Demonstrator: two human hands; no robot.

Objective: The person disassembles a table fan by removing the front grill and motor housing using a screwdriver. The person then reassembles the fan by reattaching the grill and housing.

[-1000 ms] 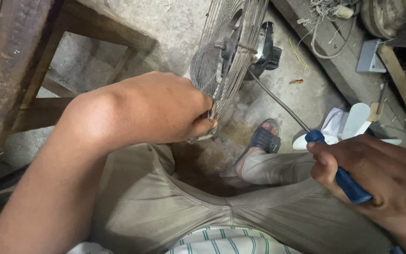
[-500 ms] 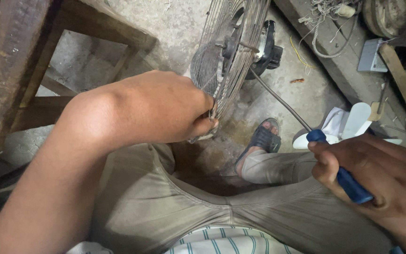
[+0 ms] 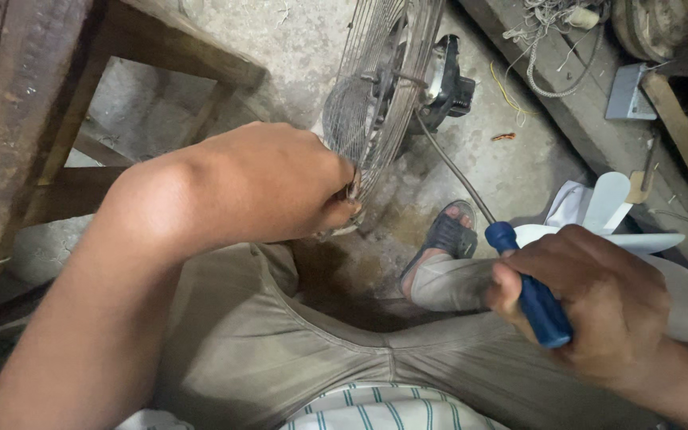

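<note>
A round wire fan guard (image 3: 376,87) stands on edge on the concrete floor, with a dark motor (image 3: 447,84) behind it. My left hand (image 3: 272,183) grips the guard's lower rim. My right hand (image 3: 591,299) holds a blue-handled screwdriver (image 3: 531,299); its long metal shaft (image 3: 451,167) runs up and left to the guard's rim near the motor. My legs in khaki trousers fill the lower part of the view, and my sandalled foot (image 3: 443,235) rests on the floor under the shaft.
A rough wooden stool (image 3: 33,103) stands at the left. White fan blades (image 3: 607,215) lie at the right beside my right hand. A wooden beam with tangled wires (image 3: 547,32) and a grey box (image 3: 627,91) runs along the top right.
My right hand has shifted slightly with the screwdriver; the shaft stays against the guard. My left hand keeps its grip on the rim.
</note>
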